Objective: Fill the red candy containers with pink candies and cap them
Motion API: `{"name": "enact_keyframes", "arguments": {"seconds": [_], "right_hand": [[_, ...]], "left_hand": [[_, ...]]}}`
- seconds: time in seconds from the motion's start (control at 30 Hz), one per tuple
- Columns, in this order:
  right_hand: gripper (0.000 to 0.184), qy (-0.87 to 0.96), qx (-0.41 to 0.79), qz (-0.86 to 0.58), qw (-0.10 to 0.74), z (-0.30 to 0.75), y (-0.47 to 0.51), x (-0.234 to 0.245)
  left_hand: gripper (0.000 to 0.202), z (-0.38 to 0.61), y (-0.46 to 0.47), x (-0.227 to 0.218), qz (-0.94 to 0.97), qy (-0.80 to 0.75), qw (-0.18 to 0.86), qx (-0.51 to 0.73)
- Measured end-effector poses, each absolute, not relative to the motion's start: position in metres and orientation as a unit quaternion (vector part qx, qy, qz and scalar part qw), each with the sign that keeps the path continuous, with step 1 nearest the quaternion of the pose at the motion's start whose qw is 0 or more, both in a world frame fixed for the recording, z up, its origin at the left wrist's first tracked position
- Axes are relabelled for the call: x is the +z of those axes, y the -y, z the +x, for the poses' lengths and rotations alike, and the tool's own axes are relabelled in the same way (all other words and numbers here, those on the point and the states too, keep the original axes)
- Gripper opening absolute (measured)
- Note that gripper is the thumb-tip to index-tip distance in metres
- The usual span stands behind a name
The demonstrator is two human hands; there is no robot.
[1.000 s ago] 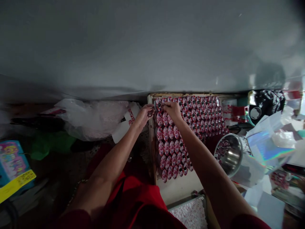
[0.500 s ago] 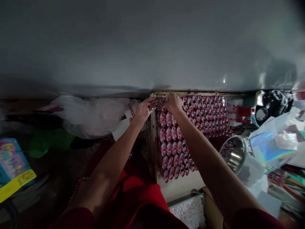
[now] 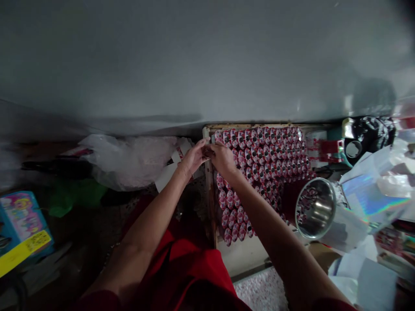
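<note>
A shallow tray (image 3: 207,129) holds several rows of small round red-and-white badges (image 3: 269,151). My left hand (image 3: 193,157) and my right hand (image 3: 222,159) meet at the tray's left edge, near its far corner. Both hands have their fingers pinched together around a small thing between them that I cannot make out. My right forearm lies across the tray and hides part of the badge rows.
A shiny metal bowl (image 3: 316,209) with badges stands right of the tray. Holographic sheets (image 3: 372,194) and tape rolls (image 3: 353,149) lie further right. A clear plastic bag (image 3: 129,160) lies left of the tray, a colourful box (image 3: 19,224) at far left. A grey wall rises behind.
Both hands have drawn back a little from the tray's far corner toward me and come closer together. The top-left badges, covered before, now show.
</note>
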State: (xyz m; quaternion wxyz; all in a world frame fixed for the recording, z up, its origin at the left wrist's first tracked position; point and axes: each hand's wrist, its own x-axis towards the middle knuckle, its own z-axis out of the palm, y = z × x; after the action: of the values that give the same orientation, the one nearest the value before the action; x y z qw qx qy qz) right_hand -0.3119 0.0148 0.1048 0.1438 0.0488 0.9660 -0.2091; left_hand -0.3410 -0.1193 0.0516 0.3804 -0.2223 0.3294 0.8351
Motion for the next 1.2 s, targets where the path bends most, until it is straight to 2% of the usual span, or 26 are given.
{"name": "enact_keyframes", "arguments": {"seconds": [0.17, 0.33, 0.43, 0.6, 0.77, 0.87, 1.07, 1.2], "right_hand": [[0.030, -0.953, -0.255, 0.079, 0.142, -0.297, -0.013, 0.093], [0.037, -0.958, -0.199, 0.172, 0.112, -0.323, -0.061, 0.104], [0.032, -0.957, -0.152, 0.222, 0.110, -0.344, -0.084, 0.103], [0.014, -0.947, -0.090, 0.257, 0.167, -0.369, -0.096, 0.087], [0.021, -0.938, -0.050, 0.264, 0.219, -0.388, -0.105, 0.077], [0.025, -0.937, -0.046, 0.262, 0.225, -0.394, -0.103, 0.088], [0.024, -0.958, -0.099, 0.222, 0.153, -0.353, -0.063, 0.127], [0.027, -0.960, -0.196, 0.172, 0.098, -0.311, -0.025, 0.120]], "left_hand": [[0.014, -0.326, 0.110, 0.057, -0.259, -0.340, 0.365, 0.827], [0.010, -0.337, 0.098, 0.053, -0.290, -0.354, 0.353, 0.816], [0.009, -0.350, 0.092, 0.052, -0.297, -0.362, 0.341, 0.815], [0.024, -0.365, 0.089, 0.054, -0.266, -0.342, 0.313, 0.846], [0.037, -0.371, 0.083, 0.049, -0.244, -0.320, 0.281, 0.871], [0.041, -0.366, 0.080, 0.058, -0.244, -0.324, 0.259, 0.876], [0.045, -0.349, 0.080, 0.083, -0.250, -0.350, 0.229, 0.873], [0.048, -0.333, 0.064, 0.091, -0.262, -0.348, 0.219, 0.873]]}}
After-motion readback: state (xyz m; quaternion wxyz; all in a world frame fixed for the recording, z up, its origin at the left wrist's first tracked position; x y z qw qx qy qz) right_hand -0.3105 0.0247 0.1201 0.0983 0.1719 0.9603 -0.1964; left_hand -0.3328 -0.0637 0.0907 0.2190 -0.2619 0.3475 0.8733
